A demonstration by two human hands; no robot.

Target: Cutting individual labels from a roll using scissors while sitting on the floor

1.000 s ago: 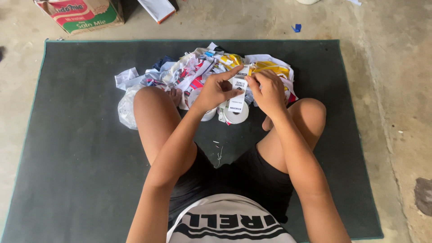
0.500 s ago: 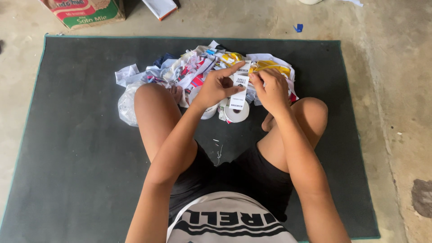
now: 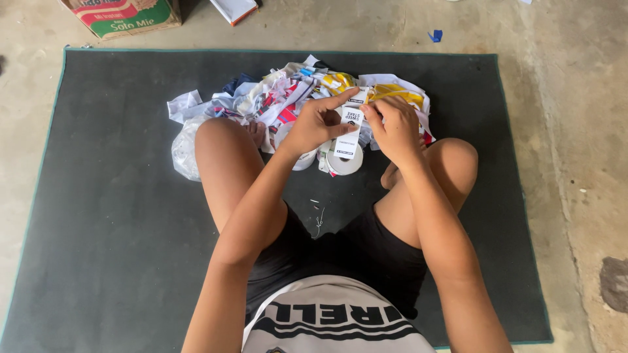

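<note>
Looking down from my head camera, I see a narrow white paper tag (image 3: 348, 127) with black printing, held upright in front of my crossed legs, above the near edge of a heap of cloth. My left hand (image 3: 314, 124) pinches the tag's left edge between thumb and curled fingers, with the forefinger stretched along its top. My right hand (image 3: 392, 124) is closed on the tag's right edge at the top, fingertips bunched tight. With a hand on each side, the tag is kept taut and facing me, which I judge suits close work on it. Both hands have a closed grip on the tag and nothing else.

Just below the tag, a white tape roll (image 3: 345, 161) lies on the mat, close enough for either hand. Behind the hands sits a pile of cloth scraps (image 3: 288, 98), mostly white with red, yellow and dark blue patches. A crumpled clear plastic bag (image 3: 185, 147) rests beside my left knee. A few thin threads (image 3: 318, 219) lie on the mat between my legs.

Everything rests on a dark grey mat (image 3: 111, 229) with a thin green border, spread over a concrete floor (image 3: 575, 131). At the top left, beyond the mat, stands a cardboard box (image 3: 124, 14) printed in green and red. Next to it lies a flat white package (image 3: 234, 9) with a red edge, cut off by the frame. A small blue scrap (image 3: 436, 35) lies on the floor at the upper right.
</note>
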